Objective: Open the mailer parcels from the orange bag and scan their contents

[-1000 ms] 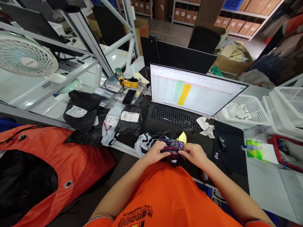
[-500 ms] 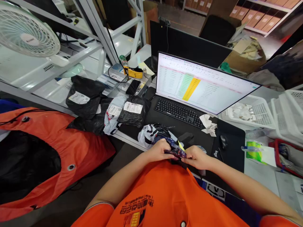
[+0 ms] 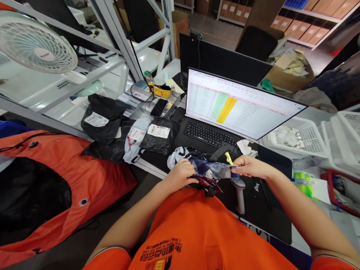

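The left hand (image 3: 182, 174) pinched the nine o'clock end of a shiny plastic packet (image 3: 215, 170), and the right hand (image 3: 250, 167) pinched its three o'clock edge between thumb and fingers. The packet was stretched between them, just in front of the orange shirt (image 3: 194, 228). From it, a scanner (image 3: 240, 195) lay at four o'clock, the keyboard (image 3: 212, 134) at twelve, a labelled black parcel (image 3: 160, 144) at ten.

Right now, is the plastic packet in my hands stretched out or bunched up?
Stretched out: the plastic packet spans between your left hand and right hand, which pinches its end.
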### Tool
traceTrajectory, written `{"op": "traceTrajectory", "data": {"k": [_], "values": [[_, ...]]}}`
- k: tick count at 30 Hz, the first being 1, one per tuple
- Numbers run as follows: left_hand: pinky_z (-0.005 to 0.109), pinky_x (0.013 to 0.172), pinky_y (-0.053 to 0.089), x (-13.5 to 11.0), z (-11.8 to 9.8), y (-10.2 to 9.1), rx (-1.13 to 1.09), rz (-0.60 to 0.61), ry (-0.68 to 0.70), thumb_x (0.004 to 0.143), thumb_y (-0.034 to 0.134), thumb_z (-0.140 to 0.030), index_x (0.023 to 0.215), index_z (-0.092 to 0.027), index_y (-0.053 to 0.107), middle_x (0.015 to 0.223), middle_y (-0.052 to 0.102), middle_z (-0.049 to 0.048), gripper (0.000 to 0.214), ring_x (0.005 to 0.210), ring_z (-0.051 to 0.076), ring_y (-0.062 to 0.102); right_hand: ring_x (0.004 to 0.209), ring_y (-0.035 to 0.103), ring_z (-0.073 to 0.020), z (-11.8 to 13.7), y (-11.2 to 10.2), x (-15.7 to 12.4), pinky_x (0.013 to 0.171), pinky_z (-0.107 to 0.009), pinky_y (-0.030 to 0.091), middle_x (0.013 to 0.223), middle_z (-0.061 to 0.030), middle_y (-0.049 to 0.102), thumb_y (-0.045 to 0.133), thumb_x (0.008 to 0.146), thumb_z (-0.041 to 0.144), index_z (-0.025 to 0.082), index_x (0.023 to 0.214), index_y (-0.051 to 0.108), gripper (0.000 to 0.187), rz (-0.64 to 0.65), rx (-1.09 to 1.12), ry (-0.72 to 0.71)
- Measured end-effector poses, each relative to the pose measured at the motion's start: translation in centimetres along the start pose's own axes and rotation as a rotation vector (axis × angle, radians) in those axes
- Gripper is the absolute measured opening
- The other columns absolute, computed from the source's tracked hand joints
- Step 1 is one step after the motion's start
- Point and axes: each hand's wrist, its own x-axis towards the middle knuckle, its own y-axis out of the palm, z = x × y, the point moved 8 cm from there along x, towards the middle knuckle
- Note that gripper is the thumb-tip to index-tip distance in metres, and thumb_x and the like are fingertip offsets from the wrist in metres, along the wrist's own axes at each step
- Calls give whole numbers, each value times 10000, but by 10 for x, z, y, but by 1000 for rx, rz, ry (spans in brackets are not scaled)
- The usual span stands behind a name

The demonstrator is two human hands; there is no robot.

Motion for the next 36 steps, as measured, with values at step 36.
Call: {"op": "traceTrajectory", "data": {"k": [36], "values": [[314, 1121, 397, -27, -83, -23, 290, -15, 207, 981, 476, -118, 882, -182, 644, 978, 718, 3, 205, 978, 131, 590, 601, 495, -163, 61, -28, -31, 543, -288, 159, 672, -27, 607, 616, 864, 390, 197, 657, 587, 284, -899, -987, 219]]}}
